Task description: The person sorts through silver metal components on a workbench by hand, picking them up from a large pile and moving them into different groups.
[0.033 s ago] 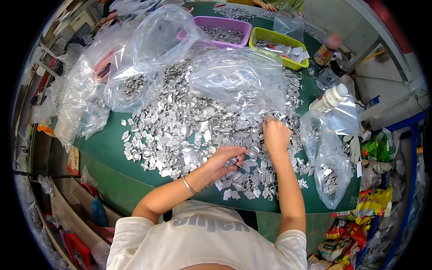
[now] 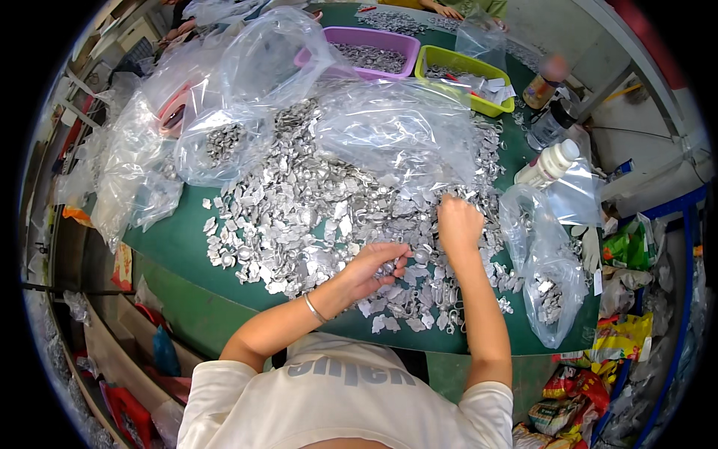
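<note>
Silvery metal parts (image 2: 314, 209) cover most of the green worktop (image 2: 176, 243), heaped in a loose pile right in front of the person. Left hand (image 2: 378, 268) sits at the near edge of the pile, fingers curled together and pinched on a small metal piece (image 2: 389, 266). Right hand (image 2: 458, 223) is knuckles-up, pressed into the pile just beyond the left one; fingers bent down among the parts, so cannot tell whether it grips anything. Thin bracelet (image 2: 313, 307) on the left wrist.

Versus the other frame, taken at the same instant: no difference, both hands and the pile sit in the same places.

Around it: big clear plastic bag (image 2: 396, 131) lies over the far side of the pile. Another clear bag with parts (image 2: 221, 146) sits to the left. Third bag (image 2: 550, 277) hangs at the right edge of the worktop, parts in its bottom. Purple tray (image 2: 374, 41) and yellow-green tray (image 2: 460, 75) stand side by side at the far end. White bottle (image 2: 550, 161) near the right edge.
</note>
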A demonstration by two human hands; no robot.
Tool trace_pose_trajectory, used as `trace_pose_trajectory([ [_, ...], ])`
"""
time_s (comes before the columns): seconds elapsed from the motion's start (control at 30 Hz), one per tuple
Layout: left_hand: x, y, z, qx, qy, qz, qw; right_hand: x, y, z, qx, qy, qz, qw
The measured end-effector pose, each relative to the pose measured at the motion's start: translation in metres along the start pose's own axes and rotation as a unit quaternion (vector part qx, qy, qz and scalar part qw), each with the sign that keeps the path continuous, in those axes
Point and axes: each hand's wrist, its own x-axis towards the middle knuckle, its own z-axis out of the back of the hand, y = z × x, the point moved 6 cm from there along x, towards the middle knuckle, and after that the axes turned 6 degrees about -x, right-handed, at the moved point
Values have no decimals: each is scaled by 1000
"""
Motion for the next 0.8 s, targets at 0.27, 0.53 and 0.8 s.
trace_pose_trajectory([
  [0.27,0,-2,-4,59,-13,-14,998,-4,-19,-5,99,-48,-39,993],
  [0.53,0,5,-3,-3,-21,15,1000,-44,-44,-11,584,-50,-197,786],
  [0.8,-3,14,-13,-120,-61,31,990,-71,16,-29,928,189,-210,243],
])
